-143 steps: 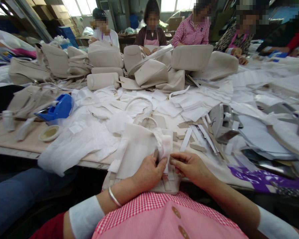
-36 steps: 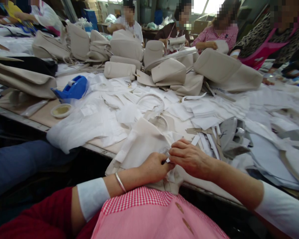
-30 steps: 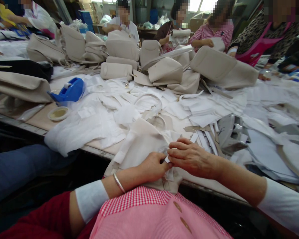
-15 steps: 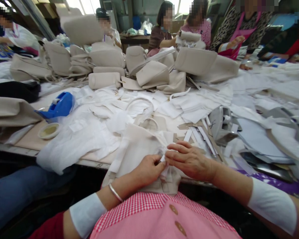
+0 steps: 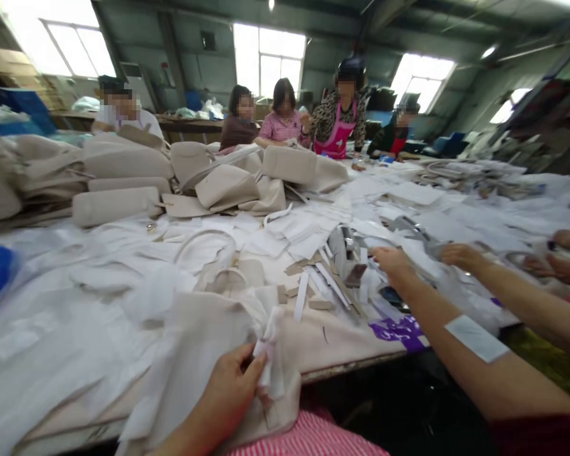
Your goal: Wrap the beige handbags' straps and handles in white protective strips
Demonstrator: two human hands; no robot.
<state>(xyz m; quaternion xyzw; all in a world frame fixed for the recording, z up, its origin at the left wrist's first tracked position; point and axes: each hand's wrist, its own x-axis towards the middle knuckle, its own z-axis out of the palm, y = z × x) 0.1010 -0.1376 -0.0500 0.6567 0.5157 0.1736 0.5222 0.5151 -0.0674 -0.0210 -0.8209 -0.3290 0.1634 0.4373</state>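
Pinching white strip [image 5: 268,356] w/ left hand [image 5: 230,396], right hand [image 5: 392,261] open over card strips [image 5: 323,278]

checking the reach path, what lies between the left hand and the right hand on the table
Head view: loose white and beige strips lie scattered between the left hand, pinching white fabric, and the right hand.

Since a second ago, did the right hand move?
Yes. The right hand left the beige cloth by the left hand and reached forward, beside the paper strips.
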